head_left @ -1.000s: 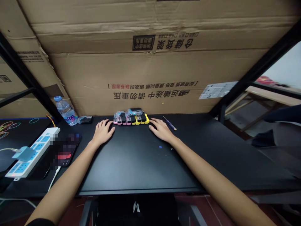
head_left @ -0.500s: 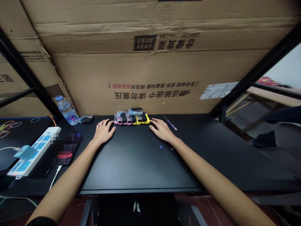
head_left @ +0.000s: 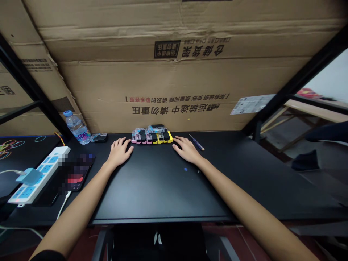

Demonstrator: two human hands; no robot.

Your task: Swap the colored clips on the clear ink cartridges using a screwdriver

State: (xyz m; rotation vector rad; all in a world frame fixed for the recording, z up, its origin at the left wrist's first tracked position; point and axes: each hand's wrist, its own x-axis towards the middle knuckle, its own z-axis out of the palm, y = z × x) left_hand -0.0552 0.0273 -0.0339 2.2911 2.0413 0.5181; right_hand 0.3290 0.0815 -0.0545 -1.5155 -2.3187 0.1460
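Observation:
My left hand (head_left: 119, 151) lies flat on the black table (head_left: 146, 188), fingers apart and holding nothing. Flat on the tabletop too, my right hand (head_left: 187, 149) has its fingers stretched out, with nothing in it. Between the two hands, against the cardboard, is a row of small pink-and-black cartridge-like pieces (head_left: 141, 136) and yellow-and-black ones (head_left: 166, 137). A similar black piece in clear wrap (head_left: 156, 128) lies on top of the row. Just right of my right hand is a thin screwdriver (head_left: 196, 141) with a dark blue handle.
A tall cardboard sheet (head_left: 152, 79) closes off the back. At left are a water bottle (head_left: 77, 127), another wrapped black piece (head_left: 99, 137), a white power strip (head_left: 40, 174), a phone (head_left: 81, 174) and rubber bands (head_left: 9, 145). A black metal frame (head_left: 293, 79) slants at right.

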